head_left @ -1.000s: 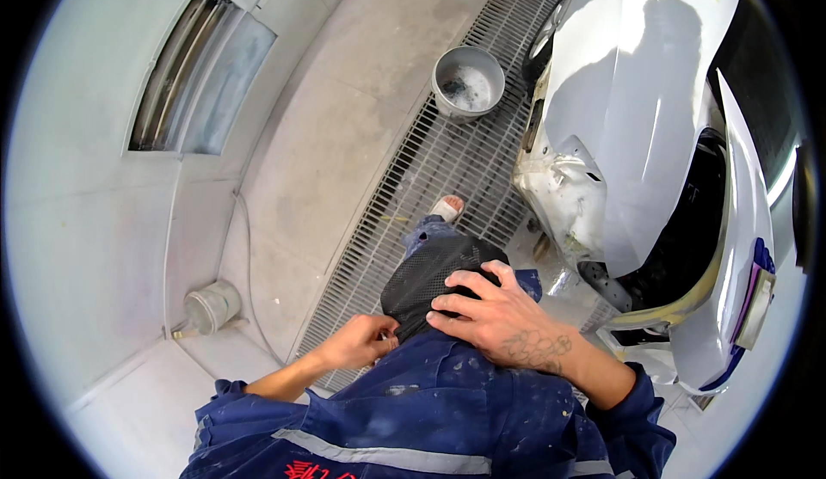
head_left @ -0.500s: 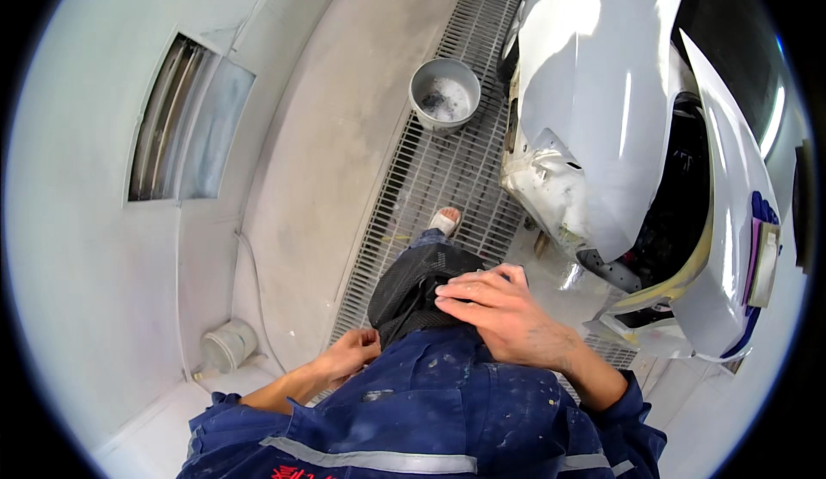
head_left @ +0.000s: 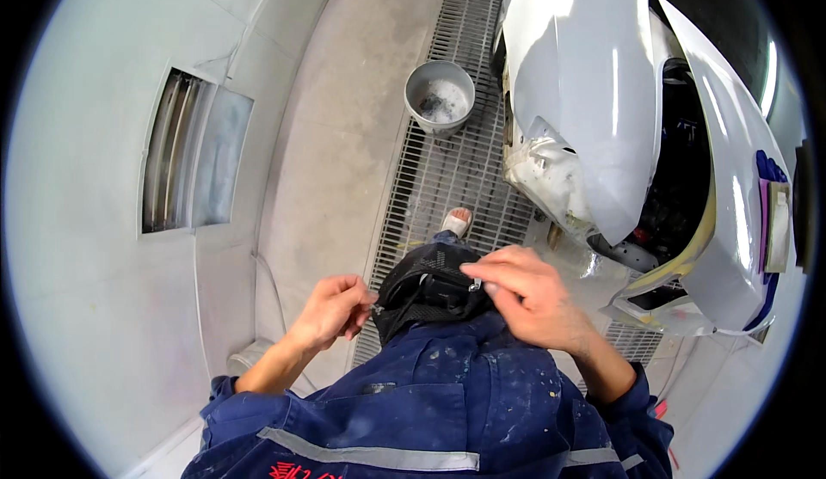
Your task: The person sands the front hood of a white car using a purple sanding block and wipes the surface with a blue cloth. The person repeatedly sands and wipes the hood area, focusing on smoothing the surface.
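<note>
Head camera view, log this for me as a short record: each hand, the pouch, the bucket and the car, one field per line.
Left hand: fingertips at the left edge of the black mesh pouch; grip unclear
Right hand: fingertips at its right side; grip unclear
Pouch position: in front of the waist
Bucket: grey, on the floor grate, whitish foam inside
Car: white, on the right

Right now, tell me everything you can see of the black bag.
The black bag is soft-looking, with mesh-like fabric and a small shiny piece near its right end. It sits at the waist, against the blue work clothes, its top apparently gaping. The left hand pinches its left edge; whether the right hand touches its right side is unclear.
</note>
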Tool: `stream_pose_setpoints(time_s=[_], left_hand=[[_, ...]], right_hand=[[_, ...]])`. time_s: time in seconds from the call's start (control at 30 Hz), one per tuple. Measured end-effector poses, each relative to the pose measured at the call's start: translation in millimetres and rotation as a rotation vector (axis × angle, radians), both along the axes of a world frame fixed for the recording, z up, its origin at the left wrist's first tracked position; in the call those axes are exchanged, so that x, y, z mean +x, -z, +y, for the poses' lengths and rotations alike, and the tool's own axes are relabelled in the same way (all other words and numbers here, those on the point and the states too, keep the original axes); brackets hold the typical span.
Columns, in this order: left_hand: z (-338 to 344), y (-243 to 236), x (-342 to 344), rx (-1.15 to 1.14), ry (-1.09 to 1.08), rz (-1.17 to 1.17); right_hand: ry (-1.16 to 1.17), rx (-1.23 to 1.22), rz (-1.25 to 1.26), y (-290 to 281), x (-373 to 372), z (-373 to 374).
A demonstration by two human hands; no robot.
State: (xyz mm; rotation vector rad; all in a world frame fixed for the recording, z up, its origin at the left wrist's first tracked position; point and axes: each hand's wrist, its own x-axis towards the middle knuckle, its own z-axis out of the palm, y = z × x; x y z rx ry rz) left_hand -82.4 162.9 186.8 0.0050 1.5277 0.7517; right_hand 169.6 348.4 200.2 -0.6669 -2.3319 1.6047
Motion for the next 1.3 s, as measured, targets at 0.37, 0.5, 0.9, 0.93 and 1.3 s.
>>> stream_pose_setpoints(time_s=[0.37, 0.5, 0.9, 0.93, 1.3], left_hand=[[81, 10, 10, 0.062, 0.369, 0.009], [71, 9, 1, 0.137, 0.457, -0.064], [-14, 38, 29, 0.593, 0.657, 0.513], [-21, 42, 29, 0.634, 0.64, 0.544], [-94, 53, -8, 0.359, 0.363, 0.188]], right_hand=[[-0.484, 0.34, -0.222, -4, -28, -23], [-0.182, 0.187, -0.23, 15, -39, -22], [-0.332, 0.222, -0.393, 8, -101, -25], [-0.338, 0.193, -0.387, 7, -104, -24], [-0.589, 0.041, -0.489, 8, -150, -44]])
